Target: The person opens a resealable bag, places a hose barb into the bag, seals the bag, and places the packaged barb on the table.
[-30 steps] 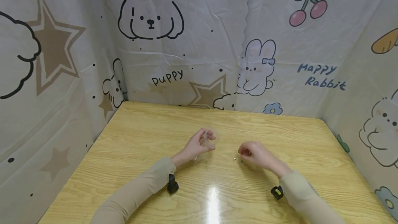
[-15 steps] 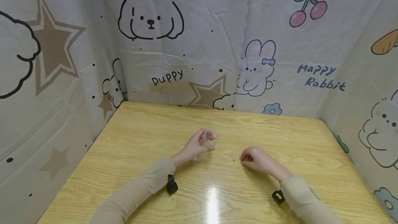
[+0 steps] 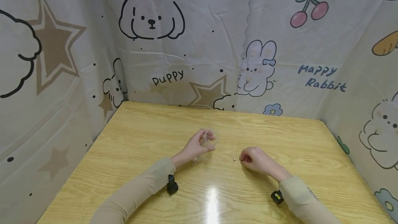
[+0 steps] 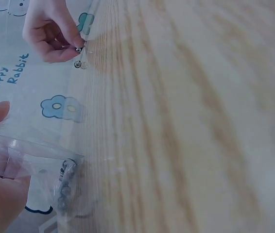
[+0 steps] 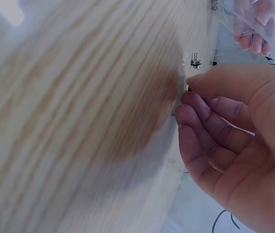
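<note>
You have a small metal piece [image 4: 79,49] pinched between thumb and fingertip of your right hand [image 3: 255,159], the other fingers curled in, low at the wooden table [image 3: 149,123]. A metal fitting [image 5: 196,61] sits on the wood just beside that hand, at its nine o'clock. Farther out, toward ten o'clock, your left hand [image 3: 195,144] grips a clear plastic bag [image 4: 42,150], thumb and fingers well apart, metal parts [image 4: 65,188] bunched inside.

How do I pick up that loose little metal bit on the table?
Probably pinch the metal bit across its wider part, coming down from above. The right wrist view shows a narrower tip, which may slip more easily, and the table blocks the way underneath.
</note>
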`<state>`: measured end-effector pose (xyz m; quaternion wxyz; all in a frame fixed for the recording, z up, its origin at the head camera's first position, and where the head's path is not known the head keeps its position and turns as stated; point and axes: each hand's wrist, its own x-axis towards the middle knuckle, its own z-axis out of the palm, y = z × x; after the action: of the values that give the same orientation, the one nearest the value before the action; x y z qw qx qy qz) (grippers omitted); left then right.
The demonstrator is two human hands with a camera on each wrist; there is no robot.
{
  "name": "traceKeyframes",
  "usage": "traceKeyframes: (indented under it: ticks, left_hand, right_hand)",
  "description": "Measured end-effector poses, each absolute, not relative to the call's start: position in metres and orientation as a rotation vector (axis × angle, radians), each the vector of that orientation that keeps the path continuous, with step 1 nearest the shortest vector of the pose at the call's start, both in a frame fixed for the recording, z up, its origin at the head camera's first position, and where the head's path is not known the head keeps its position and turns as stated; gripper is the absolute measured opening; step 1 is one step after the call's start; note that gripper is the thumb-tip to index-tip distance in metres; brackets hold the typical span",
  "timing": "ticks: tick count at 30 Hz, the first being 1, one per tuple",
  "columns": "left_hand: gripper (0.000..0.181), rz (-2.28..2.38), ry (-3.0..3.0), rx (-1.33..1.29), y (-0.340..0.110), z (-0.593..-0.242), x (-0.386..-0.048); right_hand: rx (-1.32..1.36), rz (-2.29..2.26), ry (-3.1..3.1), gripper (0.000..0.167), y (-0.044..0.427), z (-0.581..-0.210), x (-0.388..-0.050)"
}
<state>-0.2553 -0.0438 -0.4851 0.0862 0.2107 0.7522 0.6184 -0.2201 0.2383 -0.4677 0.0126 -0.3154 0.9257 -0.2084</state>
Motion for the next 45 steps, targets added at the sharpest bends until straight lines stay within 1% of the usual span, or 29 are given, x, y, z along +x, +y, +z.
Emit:
traceKeyframes:
  ticks: [6,10,16,23,30,37,45]
  left_hand:
    - [0.047,1.843,2.241,0.628,-0.044,-0.486,-0.256]
    - [0.048,1.843,2.237,0.624,-0.043,-0.486,-0.257]
    - [0.048,1.841,2.241,0.627,-0.043,-0.482,-0.256]
    - [0.050,1.837,2.233,0.614,-0.043,-0.482,-0.256]
    - [0.052,1.868,2.185,0.647,-0.045,-0.485,-0.256]
    - [0.050,1.842,2.191,0.667,-0.045,-0.487,-0.257]
    - [0.048,1.847,2.198,0.662,-0.044,-0.487,-0.257]
  right_hand:
    - [-1.003,-0.729,2.872,0.011,0.236,-0.467,-0.224]
    - [-1.026,-0.762,2.878,0.009,0.232,-0.461,-0.228]
    - [-1.218,-0.791,2.931,0.009,0.222,-0.437,-0.242]
    - [-1.178,-0.727,2.975,0.002,0.196,-0.401,-0.255]
    - [-1.286,-0.771,2.947,0.003,0.167,-0.380,-0.258]
    - [-1.377,-0.785,2.929,0.005,0.154,-0.377,-0.259]
    - [-1.353,-0.826,2.937,0.004,0.161,-0.379,-0.260]
